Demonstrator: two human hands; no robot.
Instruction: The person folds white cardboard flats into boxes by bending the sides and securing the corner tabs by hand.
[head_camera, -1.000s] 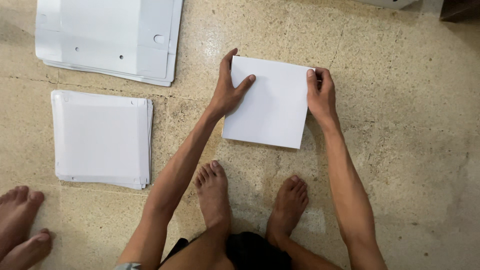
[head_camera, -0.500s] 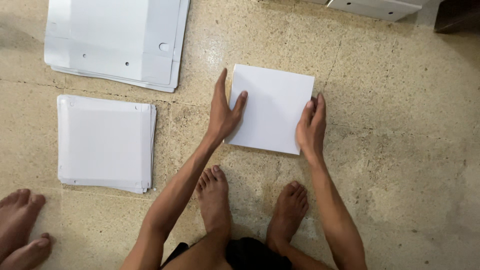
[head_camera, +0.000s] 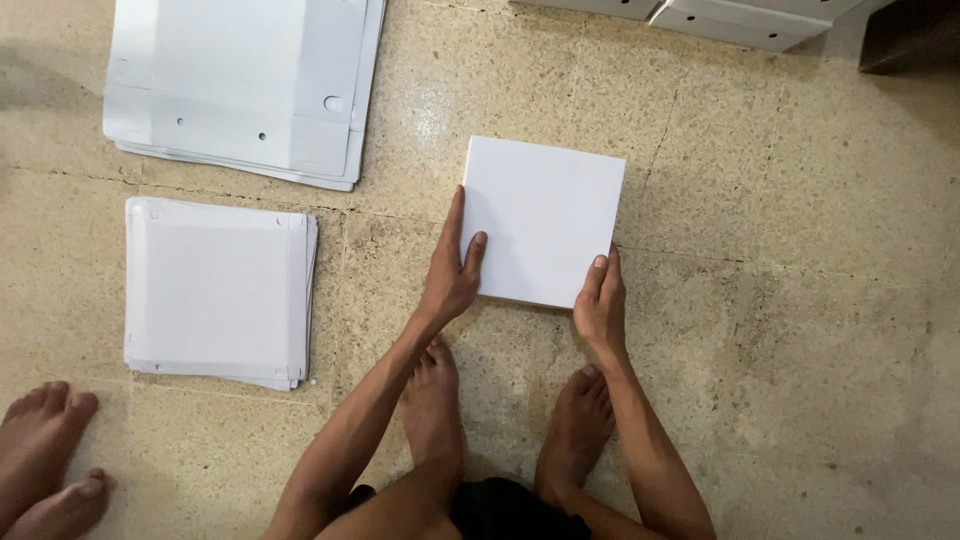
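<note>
Head view: well left of the fingers, flat white sheets (head_camera: 240, 85) lie stacked above a smaller white stack (head_camera: 215, 290). Between both hands, a white square card (head_camera: 545, 220) rests on the floor; left hand (head_camera: 450, 275) and right hand (head_camera: 600, 300) press flat, ungripped, against its edges, seemingly steadying it.

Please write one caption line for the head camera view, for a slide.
Both hands, left hand and right hand, press the near edge of a white square board on the speckled floor.

One head camera looks straight down at the floor (head_camera: 800, 300).
</note>
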